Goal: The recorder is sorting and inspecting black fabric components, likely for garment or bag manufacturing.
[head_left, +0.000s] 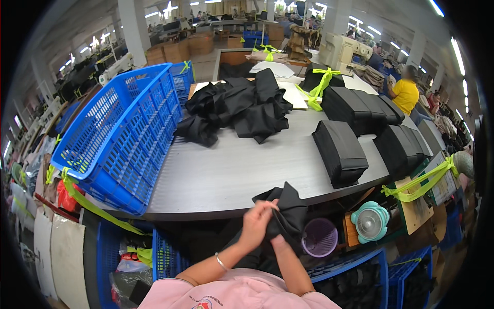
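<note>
Grey table [231, 172] across my remote feed, I see creased, dull black cloth [291, 210] at its near edge, corner and long axis pointing tableward, left hand [256, 218] pinching it, right hand's [278, 240] grip hidden.

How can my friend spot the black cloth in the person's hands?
Find the big grey table, then its near edge. There, the left hand grips a black cloth. Unlike the messy black heap and neat black stacks, this one is held.
</note>
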Demonstrator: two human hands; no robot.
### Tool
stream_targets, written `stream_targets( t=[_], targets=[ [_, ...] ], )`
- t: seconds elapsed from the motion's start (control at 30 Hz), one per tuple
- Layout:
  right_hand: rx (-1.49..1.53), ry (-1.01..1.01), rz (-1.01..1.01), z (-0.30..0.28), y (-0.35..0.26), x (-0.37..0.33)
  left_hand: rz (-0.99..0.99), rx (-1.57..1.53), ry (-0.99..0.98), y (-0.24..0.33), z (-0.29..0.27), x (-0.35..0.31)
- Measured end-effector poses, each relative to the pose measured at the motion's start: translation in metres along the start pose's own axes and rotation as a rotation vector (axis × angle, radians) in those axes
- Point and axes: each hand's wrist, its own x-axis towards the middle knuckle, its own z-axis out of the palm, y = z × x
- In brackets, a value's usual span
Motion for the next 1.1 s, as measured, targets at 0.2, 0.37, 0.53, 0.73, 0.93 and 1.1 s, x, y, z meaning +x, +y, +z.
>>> stream_targets(
  t=[0.2, 0.37, 0.53, 0.73, 0.93, 1.1],
  targets=[
    [-1.042, 0.072, 0.177, 0.076, -0.034, -0.058, -0.011, -0.173, 0.106, -0.037, -0.025, 0.068],
    [-1.155, -0.112, -0.032, 0.076, -0.07, -0.1, 0.029, -0.045, 0.11, -0.045, -0.037, 0.086],
    [-1.168, -0.118, 0.144, 0.056, -0.089, -0.14, 0.045, -0.14, 0.217, -0.041, -0.067, 0.113],
    [-1.23, 0.102, -0.166, 0.034, -0.085, -0.123, 0.115, 0.042, 0.168, 0.009, -0.049, 0.071],
    [-1.599, 0.148, -0.588, 0.069, -0.084, -0.056, 0.348, 0.244, -0.271, 0.035, -0.005, -0.002],
    [-0.928, 0.236, -0.03, 0.03, -0.091, -0.058, 0.203, 0.191, -0.087, 0.028, -0.032, 0.004]
  ],
)
